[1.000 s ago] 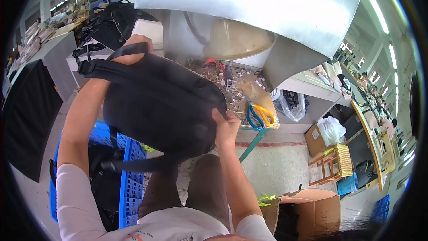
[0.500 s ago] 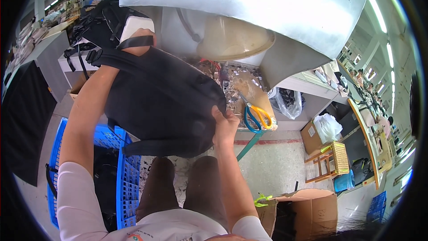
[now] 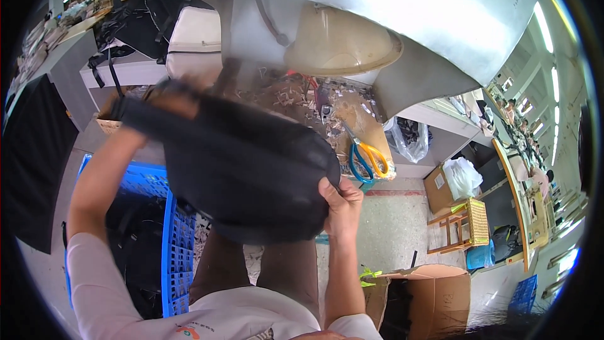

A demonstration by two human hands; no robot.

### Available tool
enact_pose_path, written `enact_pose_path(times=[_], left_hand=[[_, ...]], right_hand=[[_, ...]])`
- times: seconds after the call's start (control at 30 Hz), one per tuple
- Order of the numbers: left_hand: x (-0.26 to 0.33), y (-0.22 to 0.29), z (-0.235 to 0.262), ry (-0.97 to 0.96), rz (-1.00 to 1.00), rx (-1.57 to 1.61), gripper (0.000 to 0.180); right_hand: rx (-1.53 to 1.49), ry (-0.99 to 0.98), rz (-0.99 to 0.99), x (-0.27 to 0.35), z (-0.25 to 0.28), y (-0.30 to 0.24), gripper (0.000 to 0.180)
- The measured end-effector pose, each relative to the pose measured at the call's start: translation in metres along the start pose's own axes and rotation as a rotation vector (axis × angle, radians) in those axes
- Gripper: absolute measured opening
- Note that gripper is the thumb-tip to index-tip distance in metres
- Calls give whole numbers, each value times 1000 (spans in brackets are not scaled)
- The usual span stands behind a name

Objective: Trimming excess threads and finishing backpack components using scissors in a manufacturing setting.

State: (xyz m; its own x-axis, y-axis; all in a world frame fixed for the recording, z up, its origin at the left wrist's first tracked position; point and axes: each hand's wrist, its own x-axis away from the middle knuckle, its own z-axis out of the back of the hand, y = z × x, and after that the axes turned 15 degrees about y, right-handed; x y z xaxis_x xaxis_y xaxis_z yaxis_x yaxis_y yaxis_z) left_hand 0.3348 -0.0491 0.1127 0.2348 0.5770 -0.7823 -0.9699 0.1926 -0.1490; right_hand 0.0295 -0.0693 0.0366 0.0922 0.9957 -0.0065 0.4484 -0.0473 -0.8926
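We see a black backpack (image 3: 251, 176) held in the air, before the front edge of the counter (image 3: 365, 127) and covering the left part of this edge from our view. The right hand (image 3: 343, 204) is clamped on the lower right border of the backpack, with the thumb on the side that faces us. The left hand (image 3: 179, 102) is at the upper left end of the backpack, and a wide black strap (image 3: 148, 118) crosses over its wrist; because this hand is blurred, we cannot tell whether its fingers are closed.

On the counter, near its front right corner, we find scissors (image 3: 357, 142) with one teal and one yellow handle; the handles are at the front edge and the blades point to the back. Small scraps (image 3: 296, 94) lie scattered across the counter. Below the left forearm we notice a blue plastic crate (image 3: 168, 249) with black things inside. At our lower right there stands an open cardboard box (image 3: 443, 302), and farther behind it a wooden stool (image 3: 481, 223).
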Motion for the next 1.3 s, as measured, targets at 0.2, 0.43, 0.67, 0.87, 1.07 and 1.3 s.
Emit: enact_pose_path(times=[0.2, 0.43, 0.67, 0.87, 1.07, 1.3], left_hand=[[62, 76, 116, -1606, 159, 953, 46], [39, 88, 88, 301, 1173, 1080, 72], [90, 131, 164, -1222, 313, 428, 80], [73, 52, 87, 162, 848, 682, 70], [107, 37, 41, 78, 1269, 1236, 49], [110, 0, 4, 260, 1508, 1463, 39]], right_hand=[[643, -526, 387, -5, -44, -46, 18], [642, -943, 393, 5, -122, -77, 21], [661, -901, 811, 2, -137, -40, 25], [690, -1213, 908, 30, -150, -46, 20], [482, -636, 1261, 8, -125, -47, 36], [288, -535, 73, 11, -3, 32, 55]])
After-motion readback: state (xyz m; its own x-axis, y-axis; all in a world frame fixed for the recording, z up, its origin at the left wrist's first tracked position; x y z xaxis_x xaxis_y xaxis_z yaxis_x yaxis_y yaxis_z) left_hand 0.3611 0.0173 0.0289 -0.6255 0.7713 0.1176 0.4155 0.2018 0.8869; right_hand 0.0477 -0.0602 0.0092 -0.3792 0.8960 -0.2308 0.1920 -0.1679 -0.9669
